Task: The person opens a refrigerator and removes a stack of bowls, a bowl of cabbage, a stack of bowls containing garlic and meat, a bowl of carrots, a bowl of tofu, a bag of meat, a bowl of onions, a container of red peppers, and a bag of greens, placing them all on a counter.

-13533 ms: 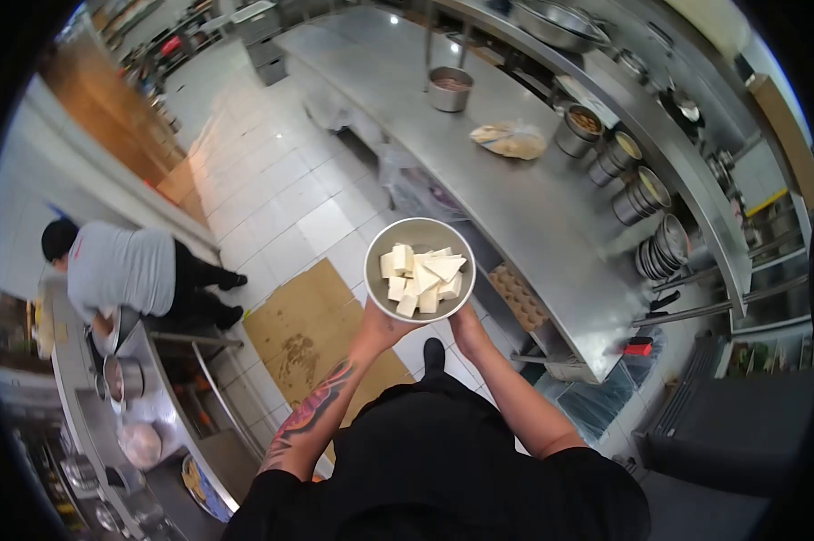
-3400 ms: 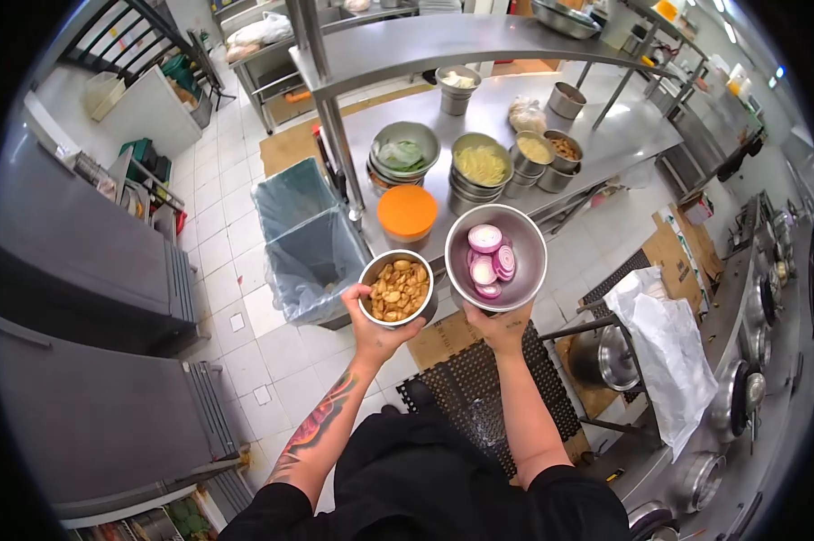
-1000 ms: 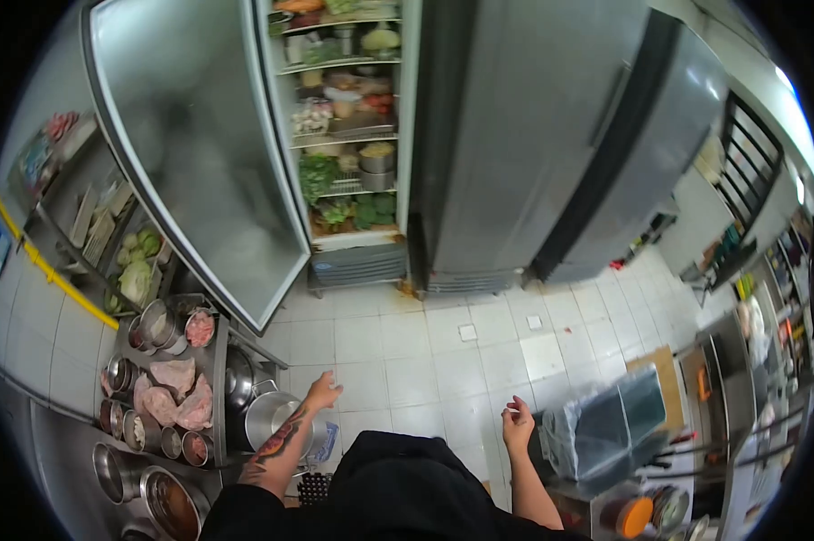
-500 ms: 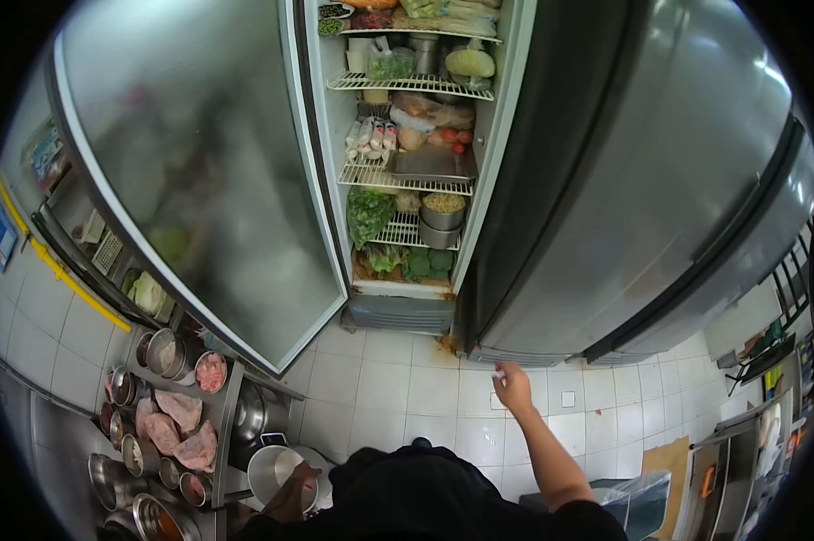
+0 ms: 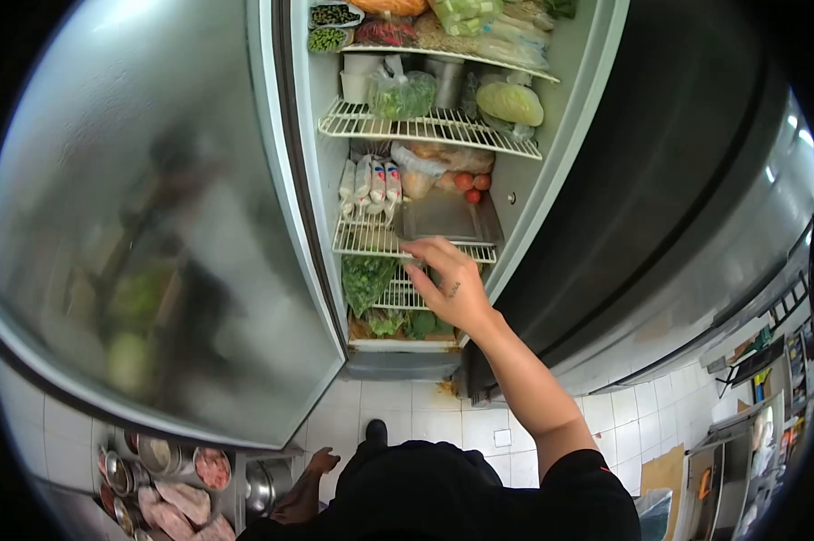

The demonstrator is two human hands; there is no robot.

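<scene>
My right hand [image 5: 448,284] reaches into the front of the open fridge, fingers apart and slightly curled, with nothing in them. Its fingertips are right at the front edge of a wire shelf [image 5: 362,238]. On that shelf lie a metal tray [image 5: 441,219], tomatoes [image 5: 473,195] and white tube-shaped packs [image 5: 376,185]. Leafy greens [image 5: 367,287] sit on the level below, left of the hand, which hides the metal pots there. My left hand [image 5: 322,462] hangs low by my side, empty, its fingers loosely stretched out.
The frosted fridge door [image 5: 173,225] stands open on the left. A closed steel fridge [image 5: 641,225] is to the right. Bowls and raw meat pieces [image 5: 186,500] cover a table at lower left. Higher shelves hold bagged vegetables [image 5: 402,94] and a cabbage [image 5: 510,103].
I have stepped closer to the fridge. My right hand has risen from over the floor to the shelf front. My left hand has moved away from the large pot at lower left.
</scene>
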